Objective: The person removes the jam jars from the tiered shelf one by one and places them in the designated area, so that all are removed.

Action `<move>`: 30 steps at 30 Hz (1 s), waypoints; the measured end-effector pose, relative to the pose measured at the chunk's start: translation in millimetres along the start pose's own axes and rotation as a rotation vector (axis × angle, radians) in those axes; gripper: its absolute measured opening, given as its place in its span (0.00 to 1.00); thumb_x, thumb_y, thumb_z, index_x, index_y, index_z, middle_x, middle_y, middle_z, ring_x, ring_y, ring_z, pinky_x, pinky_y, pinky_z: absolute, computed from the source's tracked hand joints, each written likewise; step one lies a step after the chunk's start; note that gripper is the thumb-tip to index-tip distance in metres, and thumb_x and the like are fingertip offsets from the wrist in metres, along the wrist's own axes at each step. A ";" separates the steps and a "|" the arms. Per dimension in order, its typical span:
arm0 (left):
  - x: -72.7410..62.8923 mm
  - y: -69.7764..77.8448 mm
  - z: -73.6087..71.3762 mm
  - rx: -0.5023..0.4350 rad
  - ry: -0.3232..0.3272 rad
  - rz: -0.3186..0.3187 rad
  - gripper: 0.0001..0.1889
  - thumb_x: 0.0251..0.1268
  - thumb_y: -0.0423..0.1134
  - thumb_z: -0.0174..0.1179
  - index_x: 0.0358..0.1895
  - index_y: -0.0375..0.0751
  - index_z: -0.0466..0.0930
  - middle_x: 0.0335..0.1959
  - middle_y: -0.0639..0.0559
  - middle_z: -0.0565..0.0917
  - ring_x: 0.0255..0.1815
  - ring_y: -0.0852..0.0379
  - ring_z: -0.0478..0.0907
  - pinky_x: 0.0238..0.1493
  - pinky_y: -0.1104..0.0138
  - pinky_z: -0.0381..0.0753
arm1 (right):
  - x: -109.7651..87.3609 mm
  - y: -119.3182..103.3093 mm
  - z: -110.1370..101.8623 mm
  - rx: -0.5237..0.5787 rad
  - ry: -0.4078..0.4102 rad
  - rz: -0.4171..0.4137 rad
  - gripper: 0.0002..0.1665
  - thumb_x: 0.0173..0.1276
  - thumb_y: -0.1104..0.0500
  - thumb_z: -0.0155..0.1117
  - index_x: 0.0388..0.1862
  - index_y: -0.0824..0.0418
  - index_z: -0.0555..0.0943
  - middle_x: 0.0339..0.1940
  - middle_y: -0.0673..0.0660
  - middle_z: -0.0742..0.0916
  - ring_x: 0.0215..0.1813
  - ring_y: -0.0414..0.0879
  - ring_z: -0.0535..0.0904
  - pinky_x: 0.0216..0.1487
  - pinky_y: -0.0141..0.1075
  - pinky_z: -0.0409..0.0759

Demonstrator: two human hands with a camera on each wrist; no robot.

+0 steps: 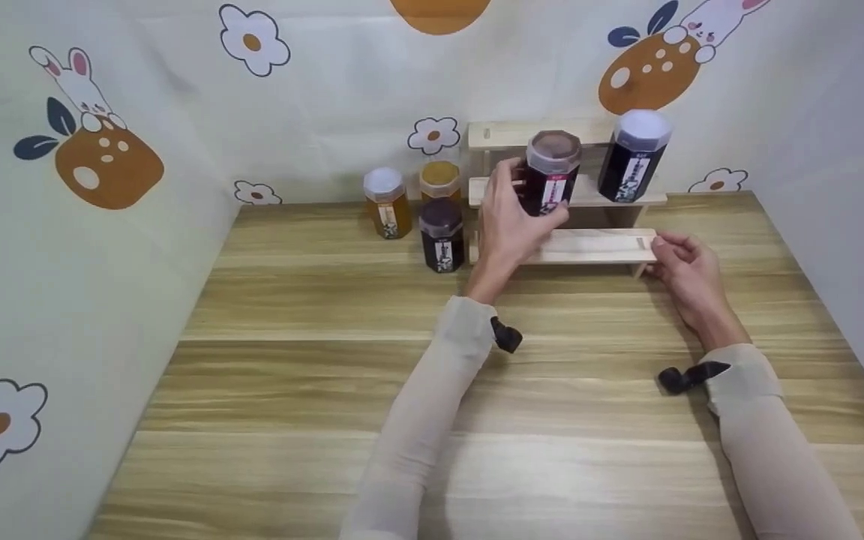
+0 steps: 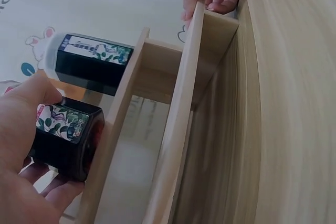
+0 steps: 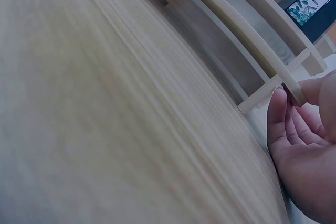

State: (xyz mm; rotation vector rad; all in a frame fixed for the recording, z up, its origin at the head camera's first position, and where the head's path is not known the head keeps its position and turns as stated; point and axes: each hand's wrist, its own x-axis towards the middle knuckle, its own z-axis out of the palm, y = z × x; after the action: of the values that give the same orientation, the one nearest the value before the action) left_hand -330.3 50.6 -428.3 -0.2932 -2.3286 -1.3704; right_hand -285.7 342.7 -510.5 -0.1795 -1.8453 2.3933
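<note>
My left hand (image 1: pixel 511 225) grips a dark jar (image 1: pixel 552 180) with a brownish lid, thumb on one side and fingers on the other. The jar is upright at the middle step of a three-step wooden rack (image 1: pixel 589 244); in the left wrist view its base (image 2: pixel 92 145) is close to that step, and I cannot tell whether it bears weight there. At the right end of the lowest step, my right hand (image 1: pixel 691 277) pinches the board between thumb and fingers. A dark jar with a white lid (image 1: pixel 633 161) stands on the middle step's right side.
Left of the rack stand an amber jar with a white lid (image 1: pixel 387 206), an amber jar with a yellow lid (image 1: pixel 440 178) and a dark jar with a dark lid (image 1: pixel 442 240). Patterned cloth walls (image 1: pixel 327 90) enclose the wood-grain table (image 1: pixel 312 390) at the back and sides.
</note>
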 end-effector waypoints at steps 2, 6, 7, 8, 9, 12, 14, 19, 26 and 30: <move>-3.9 -1.0 -8.9 0.001 0.007 -0.008 0.43 0.50 0.51 0.82 0.70 0.47 0.71 0.65 0.50 0.83 0.64 0.55 0.82 0.65 0.65 0.84 | 0.3 -0.5 -0.3 -0.010 -0.002 0.000 0.20 0.80 0.60 0.68 0.63 0.66 0.74 0.44 0.52 0.90 0.41 0.39 0.89 0.43 0.28 0.90; -8.1 -5.6 -29.1 -0.011 0.038 -0.011 0.43 0.50 0.51 0.82 0.70 0.48 0.71 0.65 0.50 0.83 0.63 0.54 0.84 0.64 0.64 0.86 | 1.1 -0.4 -0.6 -0.012 -0.010 0.004 0.20 0.80 0.60 0.68 0.64 0.65 0.74 0.45 0.52 0.90 0.42 0.39 0.89 0.44 0.28 0.90; -8.3 -7.1 -34.6 -0.019 0.049 -0.008 0.43 0.50 0.51 0.82 0.70 0.47 0.71 0.65 0.49 0.83 0.63 0.54 0.84 0.64 0.64 0.86 | 1.4 -0.2 -0.9 -0.011 -0.010 0.005 0.21 0.80 0.60 0.68 0.64 0.65 0.74 0.46 0.52 0.90 0.42 0.39 0.89 0.44 0.28 0.90; -8.0 -8.6 -40.1 -0.036 0.060 -0.003 0.43 0.50 0.50 0.82 0.70 0.46 0.72 0.65 0.49 0.83 0.63 0.54 0.84 0.64 0.64 0.86 | 1.5 0.0 -1.1 -0.013 -0.008 0.004 0.20 0.80 0.60 0.68 0.64 0.65 0.74 0.46 0.51 0.90 0.42 0.39 0.89 0.44 0.28 0.90; -7.6 -10.3 -45.6 -0.052 0.069 -0.001 0.43 0.50 0.49 0.82 0.70 0.46 0.72 0.65 0.49 0.83 0.63 0.53 0.84 0.64 0.65 0.86 | 1.4 0.1 -1.2 -0.013 -0.003 0.003 0.20 0.80 0.60 0.68 0.64 0.65 0.74 0.46 0.51 0.90 0.42 0.39 0.89 0.43 0.28 0.90; -4.4 -15.7 -62.8 -0.093 0.109 0.002 0.43 0.50 0.48 0.83 0.70 0.44 0.72 0.64 0.48 0.82 0.62 0.53 0.84 0.64 0.66 0.86 | 1.0 0.5 -1.3 -0.014 0.010 0.001 0.20 0.80 0.60 0.68 0.64 0.65 0.74 0.45 0.51 0.89 0.41 0.38 0.88 0.42 0.27 0.89; -1.6 -19.6 -75.0 -0.122 0.140 0.000 0.42 0.50 0.47 0.83 0.69 0.44 0.72 0.64 0.46 0.82 0.61 0.53 0.84 0.64 0.67 0.86 | 0.7 0.7 -0.6 -0.018 0.014 0.001 0.20 0.80 0.60 0.68 0.63 0.64 0.75 0.45 0.51 0.89 0.40 0.38 0.88 0.42 0.27 0.89; 2.7 -34.0 -104.2 -0.141 0.201 -0.028 0.42 0.51 0.45 0.84 0.69 0.42 0.73 0.63 0.45 0.83 0.60 0.52 0.85 0.62 0.69 0.87 | 0.7 0.9 1.9 -0.017 0.011 0.002 0.19 0.79 0.60 0.68 0.62 0.65 0.75 0.44 0.51 0.89 0.40 0.38 0.88 0.42 0.27 0.89; 3.7 -58.4 -135.5 -0.094 0.241 -0.091 0.43 0.50 0.47 0.84 0.69 0.42 0.72 0.64 0.46 0.83 0.61 0.52 0.85 0.62 0.67 0.87 | 0.3 2.0 1.2 -0.015 0.010 -0.001 0.19 0.79 0.60 0.68 0.62 0.65 0.75 0.43 0.50 0.90 0.40 0.38 0.88 0.43 0.27 0.90; 3.6 -71.2 -150.0 -0.108 0.250 -0.093 0.42 0.51 0.46 0.84 0.68 0.41 0.72 0.64 0.45 0.84 0.60 0.52 0.85 0.60 0.67 0.88 | 0.8 1.2 -1.5 -0.008 0.008 -0.004 0.20 0.79 0.61 0.68 0.63 0.66 0.74 0.43 0.51 0.91 0.40 0.39 0.89 0.43 0.28 0.90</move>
State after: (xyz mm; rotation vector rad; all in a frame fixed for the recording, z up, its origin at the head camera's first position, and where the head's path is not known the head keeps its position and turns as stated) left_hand -323.6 -115.1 -418.4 -0.0411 -2.0896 -1.4876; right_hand -286.3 343.9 -512.1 -0.1852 -1.8498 2.3798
